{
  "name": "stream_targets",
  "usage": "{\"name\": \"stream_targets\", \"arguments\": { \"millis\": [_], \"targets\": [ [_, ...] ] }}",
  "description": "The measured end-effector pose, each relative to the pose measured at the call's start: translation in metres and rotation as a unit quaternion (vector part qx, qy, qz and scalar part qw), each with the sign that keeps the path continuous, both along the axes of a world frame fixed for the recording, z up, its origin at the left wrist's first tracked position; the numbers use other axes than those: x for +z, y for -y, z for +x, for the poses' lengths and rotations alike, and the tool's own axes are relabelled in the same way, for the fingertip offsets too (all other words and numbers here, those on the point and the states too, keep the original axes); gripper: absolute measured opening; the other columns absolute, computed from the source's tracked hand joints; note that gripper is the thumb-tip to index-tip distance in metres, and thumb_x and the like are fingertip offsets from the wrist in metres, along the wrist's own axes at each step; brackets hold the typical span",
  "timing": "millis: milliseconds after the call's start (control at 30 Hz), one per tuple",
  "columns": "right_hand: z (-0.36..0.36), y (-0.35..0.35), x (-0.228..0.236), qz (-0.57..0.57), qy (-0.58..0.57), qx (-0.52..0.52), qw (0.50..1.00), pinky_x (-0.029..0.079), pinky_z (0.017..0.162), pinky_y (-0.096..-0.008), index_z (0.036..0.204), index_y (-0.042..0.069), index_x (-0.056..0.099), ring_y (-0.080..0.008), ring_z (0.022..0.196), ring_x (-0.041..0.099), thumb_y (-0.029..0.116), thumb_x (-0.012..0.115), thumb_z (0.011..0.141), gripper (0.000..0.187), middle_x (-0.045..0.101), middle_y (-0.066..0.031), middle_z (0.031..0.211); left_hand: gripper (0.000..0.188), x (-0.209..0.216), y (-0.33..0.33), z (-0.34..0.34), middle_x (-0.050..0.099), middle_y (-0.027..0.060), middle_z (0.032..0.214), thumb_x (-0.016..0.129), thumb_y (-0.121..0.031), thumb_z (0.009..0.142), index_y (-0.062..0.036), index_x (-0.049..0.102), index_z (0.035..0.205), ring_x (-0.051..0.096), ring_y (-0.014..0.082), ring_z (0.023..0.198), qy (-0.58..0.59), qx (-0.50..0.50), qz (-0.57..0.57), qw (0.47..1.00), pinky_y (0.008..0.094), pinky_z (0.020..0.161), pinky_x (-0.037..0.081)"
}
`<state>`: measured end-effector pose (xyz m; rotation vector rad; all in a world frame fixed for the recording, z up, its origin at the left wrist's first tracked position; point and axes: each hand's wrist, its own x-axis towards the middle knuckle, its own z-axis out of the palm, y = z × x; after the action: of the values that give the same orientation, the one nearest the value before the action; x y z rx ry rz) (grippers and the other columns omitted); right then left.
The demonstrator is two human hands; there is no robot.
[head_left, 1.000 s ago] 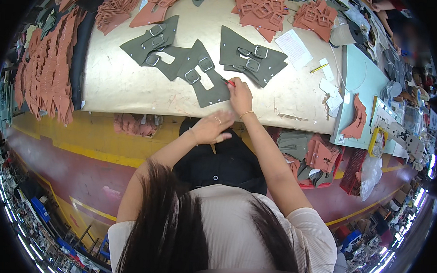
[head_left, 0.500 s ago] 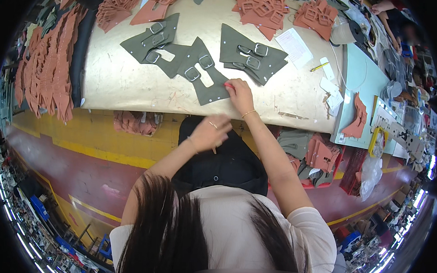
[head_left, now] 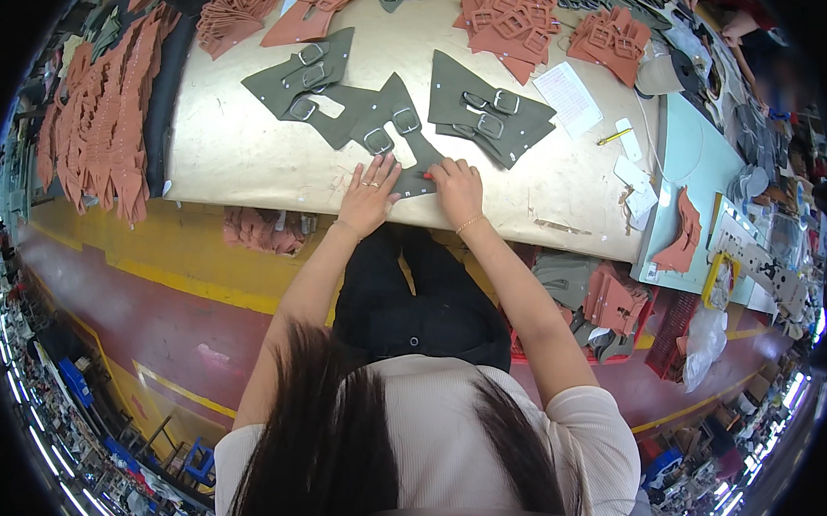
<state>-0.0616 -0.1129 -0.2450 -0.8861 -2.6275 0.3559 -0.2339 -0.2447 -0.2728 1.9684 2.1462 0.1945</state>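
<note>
On the table's near edge lies a dark green leather piece (head_left: 422,153) with two metal buckles. My left hand (head_left: 371,195) rests flat on its lower left side, fingers apart, just below a buckle (head_left: 378,141). At the lower right side my right hand (head_left: 457,193) presses down with curled fingers. A small red thing (head_left: 427,176) shows at those fingertips; its kind is hidden. More green buckled pieces (head_left: 297,76) overlap to the upper left. To the right lies another green stack (head_left: 491,109), also with buckles.
Orange-brown buckled pieces (head_left: 507,22) are piled along the far side, with long strips (head_left: 101,120) hanging at the left. A paper sheet (head_left: 568,99), a yellow pen (head_left: 613,137) and white cards (head_left: 634,180) lie right. A red crate (head_left: 626,346) of pieces stands under the table.
My left hand has moved up from over my lap onto the green piece and flattened there. The right hand stays at the piece's right edge.
</note>
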Motion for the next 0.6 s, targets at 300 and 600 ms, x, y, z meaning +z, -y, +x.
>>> {"name": "stream_targets", "arguments": {
  "millis": [300, 600],
  "targets": [
    [-0.0072, 0.0064, -0.0005, -0.016, -0.005, -0.011, 1.000, 0.043, 0.072, -0.0369, 0.083, 0.015, 0.066, -0.0211, 0.082, 0.056, 0.011, 0.062, 0.076, 0.009, 0.055, -0.0016, 0.081, 0.061, 0.0057, -0.0023, -0.0001, 0.023, 0.0100, 0.155, 0.052, -0.030, 0.093, -0.0108, 0.030, 0.146, 0.021, 0.0276, 0.143, 0.017, -0.003, -0.027, 0.999, 0.0497, 0.115, 0.018],
    [-0.0094, 0.0066, -0.0005, -0.021, -0.008, 0.006, 1.000, 0.044, 0.072, -0.0365, 0.080, 0.015, 0.064, -0.0208, 0.085, 0.055, 0.013, 0.058, 0.078, 0.007, 0.055, -0.0017, 0.083, 0.060, 0.0017, -0.0018, -0.0009, 0.023, 0.0113, 0.155, 0.050, -0.031, 0.094, -0.0100, 0.030, 0.146, 0.021, 0.0286, 0.143, 0.003, -0.012, -0.023, 1.000, 0.0502, 0.115, 0.017]
  ]
}}
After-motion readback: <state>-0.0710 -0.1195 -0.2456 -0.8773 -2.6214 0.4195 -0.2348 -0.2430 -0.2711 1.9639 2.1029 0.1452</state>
